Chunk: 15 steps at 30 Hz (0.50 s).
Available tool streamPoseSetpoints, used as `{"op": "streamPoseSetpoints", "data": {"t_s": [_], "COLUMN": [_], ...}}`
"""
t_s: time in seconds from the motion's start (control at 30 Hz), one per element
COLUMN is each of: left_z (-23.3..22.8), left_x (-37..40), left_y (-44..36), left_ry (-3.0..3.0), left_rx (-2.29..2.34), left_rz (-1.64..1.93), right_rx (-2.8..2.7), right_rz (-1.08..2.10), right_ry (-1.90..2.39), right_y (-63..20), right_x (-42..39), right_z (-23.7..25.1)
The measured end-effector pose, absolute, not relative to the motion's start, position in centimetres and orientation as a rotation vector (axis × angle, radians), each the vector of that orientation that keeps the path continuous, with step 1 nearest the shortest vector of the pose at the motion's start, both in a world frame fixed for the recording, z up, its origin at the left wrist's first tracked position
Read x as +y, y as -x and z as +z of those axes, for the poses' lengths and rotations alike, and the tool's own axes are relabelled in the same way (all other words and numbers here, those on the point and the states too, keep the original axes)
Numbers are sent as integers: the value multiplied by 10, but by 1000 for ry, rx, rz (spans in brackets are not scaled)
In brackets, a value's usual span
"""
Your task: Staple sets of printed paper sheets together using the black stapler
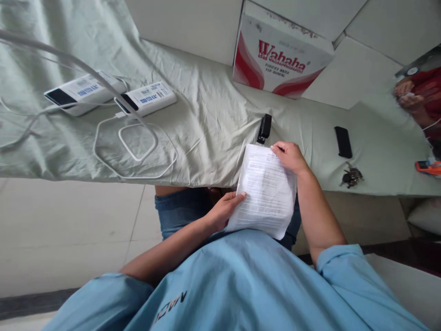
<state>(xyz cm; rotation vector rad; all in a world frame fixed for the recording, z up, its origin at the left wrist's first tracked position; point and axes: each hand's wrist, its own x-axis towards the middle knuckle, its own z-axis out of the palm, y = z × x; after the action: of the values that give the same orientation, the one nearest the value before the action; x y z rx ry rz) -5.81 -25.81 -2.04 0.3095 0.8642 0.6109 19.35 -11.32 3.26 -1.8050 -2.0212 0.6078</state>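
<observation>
Printed paper sheets [265, 191], apparently a small stack, lean from the table edge down to my lap. My left hand [225, 209] grips their left edge, thumb lying on top and the fingers behind. At the upper right corner, my right hand [289, 155] pinches the paper between thumb and fingers. Just beyond the top edge of the sheets stands a black stapler [264, 128] on the cloth, touched by neither hand.
A pale green cloth [206, 119] covers the table. White power banks [155, 97] with looping cables [138, 177] lie left. A Wahaha carton [280, 55] stands behind. To the right are a black phone [343, 141], keys [351, 176], an orange tool [429, 167] and another person's hands [408, 94].
</observation>
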Motion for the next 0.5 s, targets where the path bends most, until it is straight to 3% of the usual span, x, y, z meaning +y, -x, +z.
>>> {"op": "streamPoseSetpoints", "data": {"t_s": [0.5], "left_z": [-41], "left_x": [-262], "left_y": [37], "left_ry": [-302], "left_rx": [899], "left_rz": [619], "right_rx": [-2092], "right_rz": [479], "right_ry": [1900], "right_y": [-206], "right_x": [-63], "right_z": [4]}}
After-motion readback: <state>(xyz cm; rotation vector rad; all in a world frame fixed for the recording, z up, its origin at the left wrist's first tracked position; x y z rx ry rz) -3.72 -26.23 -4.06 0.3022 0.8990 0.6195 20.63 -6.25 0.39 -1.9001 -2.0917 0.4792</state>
